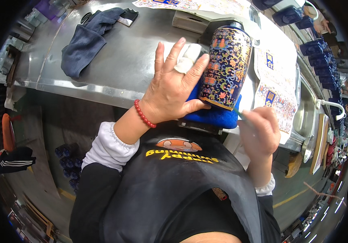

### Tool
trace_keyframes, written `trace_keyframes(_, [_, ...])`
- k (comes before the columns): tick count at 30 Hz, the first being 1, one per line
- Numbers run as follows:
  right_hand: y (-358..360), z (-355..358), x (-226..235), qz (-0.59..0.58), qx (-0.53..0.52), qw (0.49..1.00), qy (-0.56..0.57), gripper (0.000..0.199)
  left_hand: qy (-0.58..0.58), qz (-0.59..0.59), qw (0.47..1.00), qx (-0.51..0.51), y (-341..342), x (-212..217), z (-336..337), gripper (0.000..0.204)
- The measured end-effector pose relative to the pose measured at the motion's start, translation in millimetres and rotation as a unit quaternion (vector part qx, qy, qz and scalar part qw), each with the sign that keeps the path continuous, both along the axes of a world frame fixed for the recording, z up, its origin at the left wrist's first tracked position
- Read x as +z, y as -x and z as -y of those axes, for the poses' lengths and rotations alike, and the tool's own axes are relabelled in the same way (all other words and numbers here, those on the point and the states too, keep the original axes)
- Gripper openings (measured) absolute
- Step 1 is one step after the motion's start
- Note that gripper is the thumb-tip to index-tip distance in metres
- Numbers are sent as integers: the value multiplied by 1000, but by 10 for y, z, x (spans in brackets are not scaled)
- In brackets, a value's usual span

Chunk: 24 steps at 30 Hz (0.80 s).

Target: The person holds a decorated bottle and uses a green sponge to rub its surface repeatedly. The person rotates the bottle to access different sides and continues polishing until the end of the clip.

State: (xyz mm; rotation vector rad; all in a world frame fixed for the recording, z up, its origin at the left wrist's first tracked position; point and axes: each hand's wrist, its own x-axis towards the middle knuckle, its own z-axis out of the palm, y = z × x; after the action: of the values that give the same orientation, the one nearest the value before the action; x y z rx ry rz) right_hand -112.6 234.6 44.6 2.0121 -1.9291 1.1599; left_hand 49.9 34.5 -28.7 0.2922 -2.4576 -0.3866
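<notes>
Left hand (169, 90) splayed against that tapered dark-blue ceramic vase (226, 65); right hand (261, 131) pinching thin green stick (239, 115); any slip = scratched vase near-side imo

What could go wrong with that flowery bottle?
The rounded floral bottle might roll on its blue pad if the spread left grip, steadying its side, slips. The thin green tool in the blurred right grip could scratch it, being so close to the gold base edge.
</notes>
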Motion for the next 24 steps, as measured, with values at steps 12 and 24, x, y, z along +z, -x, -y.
trace_keyframes(12, [-251,19,-142,-102,-79,984,-123,54,-299,-99,941,-120,36,-225,-147,84])
trace_keyframes(24, [-276,54,-98,-124,-77,979,-145,52,-295,-100,943,-116,52,-282,-173,82])
